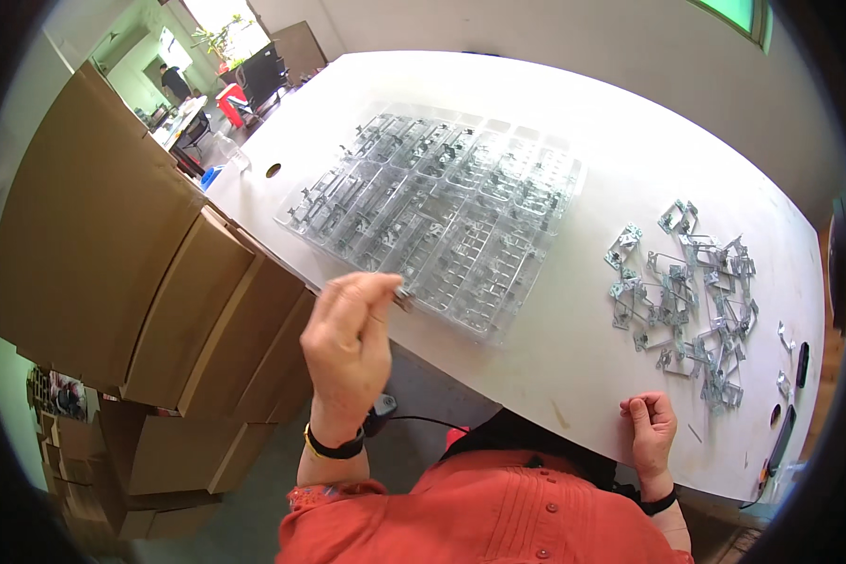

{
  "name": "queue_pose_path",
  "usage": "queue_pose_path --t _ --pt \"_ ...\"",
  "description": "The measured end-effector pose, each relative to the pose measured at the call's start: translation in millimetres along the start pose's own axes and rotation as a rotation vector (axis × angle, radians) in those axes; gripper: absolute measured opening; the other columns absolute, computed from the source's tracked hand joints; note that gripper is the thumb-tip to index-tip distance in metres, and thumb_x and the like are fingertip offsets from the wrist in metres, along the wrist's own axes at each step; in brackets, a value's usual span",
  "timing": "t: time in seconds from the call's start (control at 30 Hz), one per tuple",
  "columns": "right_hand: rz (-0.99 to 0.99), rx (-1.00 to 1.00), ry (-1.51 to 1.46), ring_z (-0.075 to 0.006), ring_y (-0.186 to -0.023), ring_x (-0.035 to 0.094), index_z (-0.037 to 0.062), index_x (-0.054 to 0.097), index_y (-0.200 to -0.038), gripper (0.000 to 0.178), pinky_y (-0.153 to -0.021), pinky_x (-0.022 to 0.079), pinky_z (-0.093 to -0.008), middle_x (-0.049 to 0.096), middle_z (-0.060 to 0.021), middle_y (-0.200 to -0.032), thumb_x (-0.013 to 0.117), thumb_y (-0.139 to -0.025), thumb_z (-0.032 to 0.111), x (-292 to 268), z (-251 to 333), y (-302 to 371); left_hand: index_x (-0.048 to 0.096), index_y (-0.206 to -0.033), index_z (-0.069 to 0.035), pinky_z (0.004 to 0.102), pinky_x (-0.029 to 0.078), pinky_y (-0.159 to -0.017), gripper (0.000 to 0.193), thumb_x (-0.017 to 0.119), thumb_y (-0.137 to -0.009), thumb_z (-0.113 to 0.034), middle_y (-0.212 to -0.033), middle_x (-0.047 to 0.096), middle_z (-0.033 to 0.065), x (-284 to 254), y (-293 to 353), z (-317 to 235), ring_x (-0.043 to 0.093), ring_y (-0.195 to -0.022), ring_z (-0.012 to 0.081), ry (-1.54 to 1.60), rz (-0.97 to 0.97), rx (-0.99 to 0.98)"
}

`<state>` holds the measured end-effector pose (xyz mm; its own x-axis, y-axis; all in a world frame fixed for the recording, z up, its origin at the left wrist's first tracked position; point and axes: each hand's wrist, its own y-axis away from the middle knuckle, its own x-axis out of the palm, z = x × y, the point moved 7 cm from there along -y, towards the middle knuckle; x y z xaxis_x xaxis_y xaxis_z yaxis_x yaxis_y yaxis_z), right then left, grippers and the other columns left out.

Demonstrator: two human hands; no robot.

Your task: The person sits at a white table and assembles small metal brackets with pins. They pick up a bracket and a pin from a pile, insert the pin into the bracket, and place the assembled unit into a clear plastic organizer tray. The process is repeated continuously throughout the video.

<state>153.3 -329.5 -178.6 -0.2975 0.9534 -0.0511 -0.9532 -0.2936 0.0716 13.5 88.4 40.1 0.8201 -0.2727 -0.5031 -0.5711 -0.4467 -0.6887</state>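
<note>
My left hand (348, 329) is raised over the near left edge of a clear plastic blister tray (498, 331), its fingers pinched on a small metal part (403, 298) mostly hidden by the fingertips. Thin metal brackets with dark ends lie in the tray's long compartments. At the table's near edge on the right rests my right hand (650, 428), fingers curled and thumb pressed against them. Whether anything is inside that hand is hidden. Beyond it lies a loose heap of bent metal brackets (679, 296).
All this is on a white table (573, 367). Brown cardboard boxes (113, 244) stand stacked close along its left side. At the right edge lie a black object (803, 365) and a dark-handled tool (779, 440). Far back left is another person (172, 83).
</note>
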Motion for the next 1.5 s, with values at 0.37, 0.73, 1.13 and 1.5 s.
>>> queue_pose_path --t 0.37,0.73,1.13,1.5 --pt "0.043 0.063 0.043 -0.0092 -0.086 0.07 0.0049 0.068 -0.109 0.018 -0.08 0.057 -0.0253 0.078 -0.0035 -0.097 0.075 -0.111 0.021 -4 3 -5 0.08 -0.113 0.0 0.0328 0.059 -0.083 0.012 0.074 -0.103 0.001 -0.103 0.079 0.0136 38 -32 40 0.076 -0.091 0.0216 -0.109 0.048 -0.041" --pt "0.051 0.062 0.018 -0.0096 -0.084 0.069 0.0059 0.067 -0.111 0.016 -0.079 0.056 -0.0258 0.077 -0.004 -0.097 0.073 -0.112 0.02 -6 -1 -7 0.08 -0.111 0.003 0.036 0.058 -0.083 0.013 0.071 -0.102 0.001 -0.101 0.079 0.0165 66 -40 50 0.075 -0.09 0.0264 -0.122 0.159 -0.04" --pt "0.043 0.048 -0.013 -0.008 -0.085 0.068 0.0044 0.068 -0.109 0.017 -0.079 0.055 -0.0245 0.078 -0.0032 -0.098 0.075 -0.111 0.02 -6 -1 -6 0.08 -0.105 0.0 0.0424 0.057 -0.084 0.01 0.072 -0.099 0.0 -0.094 0.075 0.0167 92 -41 60 0.072 -0.092 0.036 -0.227 0.213 0.008" --pt "0.035 0.056 0.033 -0.008 -0.083 0.067 0.0054 0.068 -0.11 0.017 -0.076 0.055 -0.0242 0.077 -0.0029 -0.097 0.074 -0.112 0.022 -6 2 -6 0.078 -0.109 -0.002 0.0488 0.057 -0.089 0.015 0.068 -0.098 0.003 -0.099 0.076 0.0179 97 -39 58 0.072 -0.097 0.0392 -0.339 0.202 0.031"
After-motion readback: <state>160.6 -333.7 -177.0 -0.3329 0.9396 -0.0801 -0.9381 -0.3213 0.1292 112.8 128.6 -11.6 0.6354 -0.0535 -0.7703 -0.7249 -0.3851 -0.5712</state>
